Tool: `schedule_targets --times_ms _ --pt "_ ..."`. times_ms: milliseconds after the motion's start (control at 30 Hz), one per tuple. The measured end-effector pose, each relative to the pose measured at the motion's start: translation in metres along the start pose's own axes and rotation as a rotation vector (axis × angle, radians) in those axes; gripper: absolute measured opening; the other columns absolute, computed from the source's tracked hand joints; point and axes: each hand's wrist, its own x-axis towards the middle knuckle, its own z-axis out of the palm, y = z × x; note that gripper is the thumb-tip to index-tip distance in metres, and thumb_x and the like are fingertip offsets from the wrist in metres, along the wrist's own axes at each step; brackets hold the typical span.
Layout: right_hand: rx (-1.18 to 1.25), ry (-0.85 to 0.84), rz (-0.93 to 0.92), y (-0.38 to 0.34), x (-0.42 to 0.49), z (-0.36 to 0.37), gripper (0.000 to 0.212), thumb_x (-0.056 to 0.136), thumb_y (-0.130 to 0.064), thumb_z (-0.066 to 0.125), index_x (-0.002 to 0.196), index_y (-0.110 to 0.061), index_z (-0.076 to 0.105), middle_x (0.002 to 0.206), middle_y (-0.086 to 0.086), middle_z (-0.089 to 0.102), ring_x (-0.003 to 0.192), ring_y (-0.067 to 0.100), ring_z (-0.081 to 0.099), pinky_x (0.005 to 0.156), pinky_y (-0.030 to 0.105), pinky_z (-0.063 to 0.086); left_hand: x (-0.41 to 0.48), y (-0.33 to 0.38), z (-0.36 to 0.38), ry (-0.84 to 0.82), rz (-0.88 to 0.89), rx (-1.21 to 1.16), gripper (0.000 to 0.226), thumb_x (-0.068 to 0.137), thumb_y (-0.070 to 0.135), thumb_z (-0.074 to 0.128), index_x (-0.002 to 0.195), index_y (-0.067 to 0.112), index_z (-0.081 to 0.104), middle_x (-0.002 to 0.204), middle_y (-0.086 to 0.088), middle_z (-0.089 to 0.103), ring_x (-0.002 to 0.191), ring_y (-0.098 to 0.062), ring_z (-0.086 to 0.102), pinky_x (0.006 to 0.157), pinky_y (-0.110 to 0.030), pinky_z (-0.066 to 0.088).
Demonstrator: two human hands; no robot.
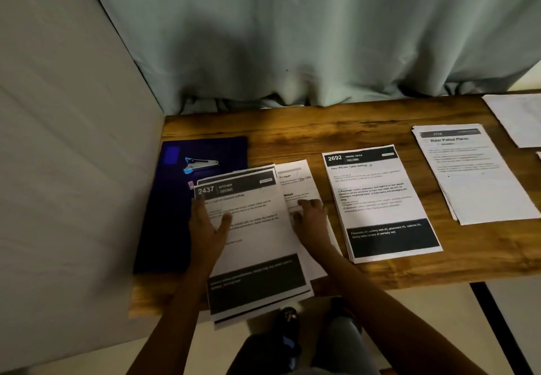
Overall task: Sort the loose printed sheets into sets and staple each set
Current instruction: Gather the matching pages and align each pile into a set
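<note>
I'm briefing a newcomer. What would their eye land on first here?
The hands at the fanned 2437 KITCHEN stack overhanging the table's near edge: left hand flat on it, right hand on the sheet beside it. Next, the bold 2692 DINING AREA stack to its right and the blue stapler far left.

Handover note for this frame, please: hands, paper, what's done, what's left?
Left hand lies flat on the 2437 Kitchen stack, which overhangs the near edge of the table. Right hand rests on a loose sheet at its right side.
2692 Dining stack and Water Potted Plants stack lie further right; more sheets at far right.
Stapler sits on the blue mat, unheld.
Left: finish sorting, staple each set; no staples visible.
</note>
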Motion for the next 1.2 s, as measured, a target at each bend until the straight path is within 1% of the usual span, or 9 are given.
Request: schedule_targets --times_ms 67,133,300,433,633,733,933,1100,1200 --pt "-0.087 0.067 0.089 0.012 0.006 -0.004 0.037 0.094 -0.021 0.051 0.129 -0.010 0.046 0.136 0.014 0.041 0.127 0.032 0.036 0.106 0.042 0.035 -0.008 0.001 0.007 -0.145 0.116 0.217 0.089 0.084 0.057 0.057 0.151 0.024 0.009 0.159 -0.006 0.002 0.145 -0.030 0.002 0.117 -0.051 0.005" --pt "-0.122 0.065 0.146 0.018 0.009 -0.008 0.040 0.094 -0.022 0.050 0.129 -0.009 0.040 0.134 0.016 0.039 0.124 0.034 0.036 0.105 0.046 0.037 -0.016 0.002 0.015 -0.260 0.230 0.416 0.102 0.073 0.077 0.040 0.150 0.028 -0.004 0.156 0.002 -0.017 0.143 -0.024 -0.018 0.112 -0.042 -0.018" --pt "0.013 0.024 0.245 0.015 0.021 -0.008 0.037 0.089 -0.014 0.055 0.123 -0.006 0.043 0.127 0.016 0.044 0.123 0.035 0.042 0.104 0.050 0.039 -0.026 -0.005 0.034 -0.378 0.325 0.692 0.100 0.065 0.083 0.014 0.143 0.033 -0.022 0.151 0.001 -0.030 0.137 -0.024 -0.030 0.107 -0.047 -0.027" --pt "0.252 0.026 0.285 0.020 0.028 -0.015 0.008 0.090 -0.009 0.055 0.097 -0.006 0.055 0.097 0.008 0.059 0.093 0.025 0.061 0.076 0.031 0.052 -0.029 -0.004 0.037 -0.385 0.328 0.749 0.099 0.064 0.082 0.011 0.143 0.032 -0.021 0.153 0.000 -0.027 0.138 -0.026 -0.030 0.100 -0.042 -0.038" --pt "0.269 0.117 0.159 0.017 0.021 -0.024 0.021 0.090 -0.009 0.056 0.073 -0.020 0.051 0.080 0.001 0.059 0.074 0.015 0.058 0.073 0.027 0.051 -0.030 -0.006 0.038 -0.401 0.331 0.781 0.095 0.066 0.081 0.012 0.142 0.034 -0.021 0.153 -0.001 -0.028 0.138 -0.026 -0.031 0.098 -0.041 -0.039" --pt "0.316 0.124 0.156 0.019 0.020 -0.025 0.007 0.084 -0.013 0.067 0.084 -0.014 0.060 0.083 -0.003 0.062 0.073 0.011 0.058 0.065 0.016 0.044 -0.030 -0.005 0.039 -0.390 0.326 0.787 0.095 0.067 0.080 0.015 0.145 0.034 -0.015 0.154 -0.002 -0.025 0.137 -0.026 -0.030 0.099 -0.042 -0.039" --pt "0.504 0.113 0.244 0.022 0.026 -0.036 0.029 0.071 -0.029 0.081 0.082 -0.013 0.059 0.079 -0.002 0.066 0.070 0.010 0.063 0.058 0.018 0.045 -0.031 0.001 0.040 -0.376 0.357 0.756 0.097 0.069 0.079 0.019 0.149 0.033 -0.011 0.153 0.001 -0.025 0.139 -0.025 -0.028 0.102 -0.044 -0.035" --pt "0.718 0.056 0.296 0.026 0.029 -0.045 0.021 0.078 -0.031 0.074 0.082 -0.013 0.064 0.083 0.006 0.071 0.076 0.024 0.069 0.073 0.040 0.058 -0.031 0.000 0.044 -0.407 0.362 0.777 0.096 0.068 0.080 0.016 0.148 0.034 -0.014 0.153 0.002 -0.026 0.139 -0.025 -0.029 0.104 -0.044 -0.034" --pt "0.852 0.026 0.295 0.026 0.033 -0.055 0.017 0.080 -0.025 0.073 0.085 -0.010 0.066 0.086 0.009 0.071 0.082 0.030 0.069 0.075 0.045 0.057 -0.029 0.000 0.045 -0.411 0.360 0.796 0.096 0.067 0.080 0.013 0.146 0.035 -0.018 0.152 0.001 -0.028 0.138 -0.026 -0.029 0.100 -0.043 -0.036"
